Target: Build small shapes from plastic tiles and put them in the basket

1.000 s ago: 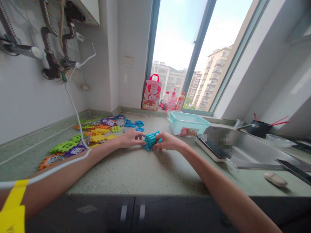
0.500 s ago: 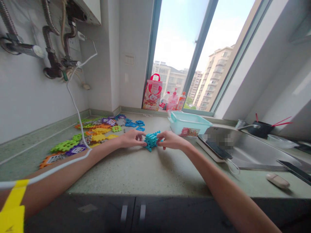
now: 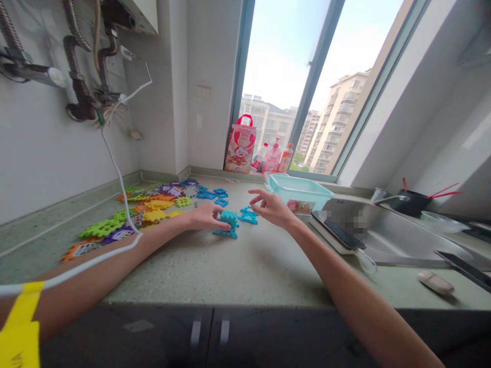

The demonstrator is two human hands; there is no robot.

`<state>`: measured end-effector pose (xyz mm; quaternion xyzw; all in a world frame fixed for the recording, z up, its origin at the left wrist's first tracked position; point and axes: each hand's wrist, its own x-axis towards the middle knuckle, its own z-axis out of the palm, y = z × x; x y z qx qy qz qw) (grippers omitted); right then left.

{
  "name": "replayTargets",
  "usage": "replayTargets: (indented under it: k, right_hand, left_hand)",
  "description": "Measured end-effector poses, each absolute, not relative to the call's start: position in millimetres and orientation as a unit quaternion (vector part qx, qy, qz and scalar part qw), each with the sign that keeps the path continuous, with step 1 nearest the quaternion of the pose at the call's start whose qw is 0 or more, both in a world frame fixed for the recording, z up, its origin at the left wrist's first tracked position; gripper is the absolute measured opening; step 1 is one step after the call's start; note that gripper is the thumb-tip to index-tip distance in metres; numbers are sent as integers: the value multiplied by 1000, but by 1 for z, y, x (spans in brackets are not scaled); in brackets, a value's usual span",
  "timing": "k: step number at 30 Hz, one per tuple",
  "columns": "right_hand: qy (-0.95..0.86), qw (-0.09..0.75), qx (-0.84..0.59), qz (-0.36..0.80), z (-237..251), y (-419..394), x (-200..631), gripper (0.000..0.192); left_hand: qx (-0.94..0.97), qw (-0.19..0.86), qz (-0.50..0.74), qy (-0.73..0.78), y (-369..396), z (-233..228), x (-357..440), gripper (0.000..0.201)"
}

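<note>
My left hand (image 3: pixel 210 216) is closed on a stack of teal interlocking plastic tiles (image 3: pixel 229 220), its thumb on the near side. One teal tile lies flat under or against the bottom of the stack; whether it is joined I cannot tell. Just right of the stack a single blue tile (image 3: pixel 249 215) rests on the countertop. My right hand (image 3: pixel 272 207) hovers beside that tile with fingers apart, holding nothing. Loose tiles in green (image 3: pixel 100 228), yellow (image 3: pixel 155 215), purple (image 3: pixel 121 235) and blue (image 3: pixel 207 195) spread out left of and behind my left hand.
A pale turquoise tub (image 3: pixel 303 191) stands at the back, by the sink (image 3: pixel 383 230). A phone (image 3: pixel 343 232) lies at the sink's edge, with a mouse-shaped object (image 3: pixel 436 282) to the right. A white cable (image 3: pixel 95 266) runs over my left forearm. Bottles (image 3: pixel 272 157) and a bag line the windowsill.
The teal pieces between my hands have come apart: the stack is now with my left hand, a tile lies to its right. My right hand has let go and lifted slightly, fingers spread.
</note>
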<state>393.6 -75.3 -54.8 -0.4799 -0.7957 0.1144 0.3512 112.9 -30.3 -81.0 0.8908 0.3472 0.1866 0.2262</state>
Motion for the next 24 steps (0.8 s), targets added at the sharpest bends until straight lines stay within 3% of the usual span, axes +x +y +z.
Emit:
replayTargets:
  k: [3,8,24]
  right_hand:
    - [-772,360,-517,83,-60,-62,406,59]
    - [-795,287,-519,131,-93,-42,414,83]
    - [-801,388,-456,27,-81,-48,407,78]
  left_hand:
    - [886,240,193,347,-32,-80,114,56]
    - [879,215,217,366,-33,-79,115,56]
    - [861,227,221,398,-32,-79,116,59]
